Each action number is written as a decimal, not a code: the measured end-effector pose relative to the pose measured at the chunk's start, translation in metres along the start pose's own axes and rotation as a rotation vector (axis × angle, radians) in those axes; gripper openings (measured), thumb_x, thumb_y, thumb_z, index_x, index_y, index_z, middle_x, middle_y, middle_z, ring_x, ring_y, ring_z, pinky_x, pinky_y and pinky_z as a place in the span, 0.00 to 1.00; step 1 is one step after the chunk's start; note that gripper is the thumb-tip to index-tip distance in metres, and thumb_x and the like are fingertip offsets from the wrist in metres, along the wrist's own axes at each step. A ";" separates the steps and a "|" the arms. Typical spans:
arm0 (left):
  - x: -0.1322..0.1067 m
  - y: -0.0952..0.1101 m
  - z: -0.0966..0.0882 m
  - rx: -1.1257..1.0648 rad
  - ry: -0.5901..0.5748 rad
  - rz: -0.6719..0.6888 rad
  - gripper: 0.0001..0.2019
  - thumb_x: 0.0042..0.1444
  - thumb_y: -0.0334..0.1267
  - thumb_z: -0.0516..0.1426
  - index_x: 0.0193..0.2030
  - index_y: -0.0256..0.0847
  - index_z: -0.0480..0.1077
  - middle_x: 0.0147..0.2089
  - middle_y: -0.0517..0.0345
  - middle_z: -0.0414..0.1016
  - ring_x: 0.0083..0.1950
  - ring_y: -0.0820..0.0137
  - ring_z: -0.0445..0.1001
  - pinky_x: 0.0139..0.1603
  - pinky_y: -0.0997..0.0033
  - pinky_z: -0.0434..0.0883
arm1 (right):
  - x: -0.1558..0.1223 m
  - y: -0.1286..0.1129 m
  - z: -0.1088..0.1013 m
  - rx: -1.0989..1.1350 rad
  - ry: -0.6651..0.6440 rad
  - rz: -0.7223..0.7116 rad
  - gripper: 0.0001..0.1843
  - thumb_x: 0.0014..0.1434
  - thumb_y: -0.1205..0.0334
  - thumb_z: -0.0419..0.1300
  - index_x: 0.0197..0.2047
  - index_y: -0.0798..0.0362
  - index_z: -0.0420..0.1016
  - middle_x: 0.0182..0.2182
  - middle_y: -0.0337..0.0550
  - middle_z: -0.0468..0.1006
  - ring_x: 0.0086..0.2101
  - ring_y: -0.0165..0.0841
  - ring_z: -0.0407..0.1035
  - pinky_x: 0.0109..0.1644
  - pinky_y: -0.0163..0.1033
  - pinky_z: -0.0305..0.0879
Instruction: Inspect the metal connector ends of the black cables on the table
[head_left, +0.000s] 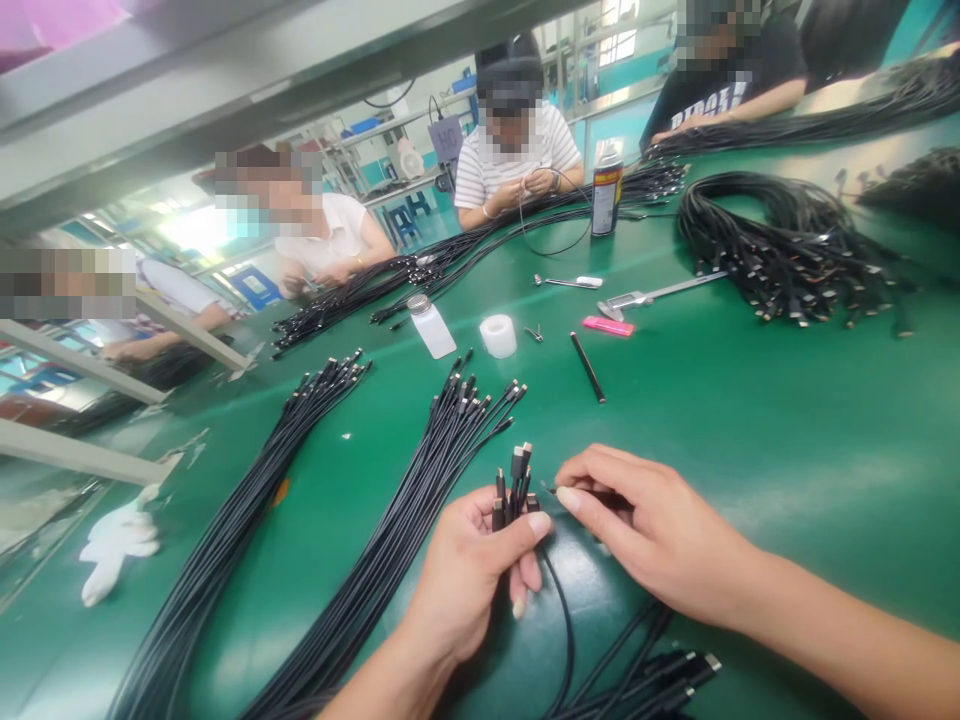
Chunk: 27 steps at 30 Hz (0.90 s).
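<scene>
Several black USB cable ends (pixel 517 478) stick up in a small bunch out of my left hand (pixel 476 545), which is closed around them with the thumb across the front. From the bunch a single cable hangs down over the table. Just to its right, my right hand (pixel 660 530) pinches a slim dark tool (pixel 611 497) with a fine pale tip pointing at the connectors; most of the tool is hidden by the fingers. Below the hands lie more black cable ends (pixel 667 680). A long cable bundle (pixel 397 510) rests beside my left forearm.
Another cable bundle (pixel 255 510) lies farther left, near a white glove (pixel 120 540). Ahead are a tape roll (pixel 498 336), a white bottle (pixel 433 328), a black pen-like stick (pixel 587 367), calipers (pixel 652 295), a spray can (pixel 607 190) and a coiled cable heap (pixel 772 240). Several people sit across the green table (pixel 750 420).
</scene>
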<state>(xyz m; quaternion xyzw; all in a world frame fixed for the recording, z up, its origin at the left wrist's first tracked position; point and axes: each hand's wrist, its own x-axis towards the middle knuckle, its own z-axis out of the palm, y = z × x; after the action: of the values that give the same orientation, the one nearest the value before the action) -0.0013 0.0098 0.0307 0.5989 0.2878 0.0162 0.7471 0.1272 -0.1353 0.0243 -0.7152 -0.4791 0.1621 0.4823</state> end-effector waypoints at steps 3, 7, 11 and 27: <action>0.001 0.000 -0.002 -0.034 -0.006 0.000 0.14 0.53 0.43 0.66 0.36 0.35 0.69 0.22 0.60 0.71 0.16 0.81 0.60 0.14 0.84 0.56 | 0.000 -0.002 0.000 -0.014 -0.008 0.012 0.09 0.68 0.63 0.53 0.35 0.52 0.70 0.31 0.38 0.72 0.32 0.30 0.67 0.37 0.37 0.62; 0.001 0.000 -0.003 -0.106 0.011 0.033 0.13 0.51 0.38 0.68 0.36 0.34 0.70 0.31 0.56 0.74 0.27 0.78 0.68 0.25 0.83 0.66 | 0.001 -0.002 0.000 -0.016 -0.011 0.018 0.10 0.70 0.62 0.50 0.35 0.51 0.66 0.28 0.37 0.71 0.29 0.30 0.65 0.34 0.37 0.62; 0.001 0.002 -0.003 -0.196 -0.010 -0.016 0.14 0.52 0.38 0.68 0.40 0.35 0.70 0.35 0.54 0.76 0.36 0.70 0.76 0.41 0.71 0.73 | 0.001 0.003 0.001 0.011 -0.036 -0.060 0.12 0.71 0.64 0.46 0.44 0.50 0.70 0.34 0.41 0.75 0.35 0.32 0.69 0.40 0.38 0.66; -0.001 0.005 -0.001 -0.105 -0.056 0.068 0.10 0.56 0.37 0.65 0.37 0.33 0.71 0.25 0.58 0.73 0.26 0.77 0.66 0.31 0.78 0.62 | 0.000 0.001 0.007 0.027 -0.050 -0.095 0.09 0.68 0.67 0.54 0.39 0.53 0.76 0.33 0.40 0.75 0.35 0.31 0.68 0.40 0.36 0.63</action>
<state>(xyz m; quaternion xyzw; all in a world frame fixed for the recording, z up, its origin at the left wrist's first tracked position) -0.0015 0.0116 0.0353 0.5684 0.2450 0.0398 0.7844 0.1234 -0.1319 0.0201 -0.6808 -0.5222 0.1635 0.4869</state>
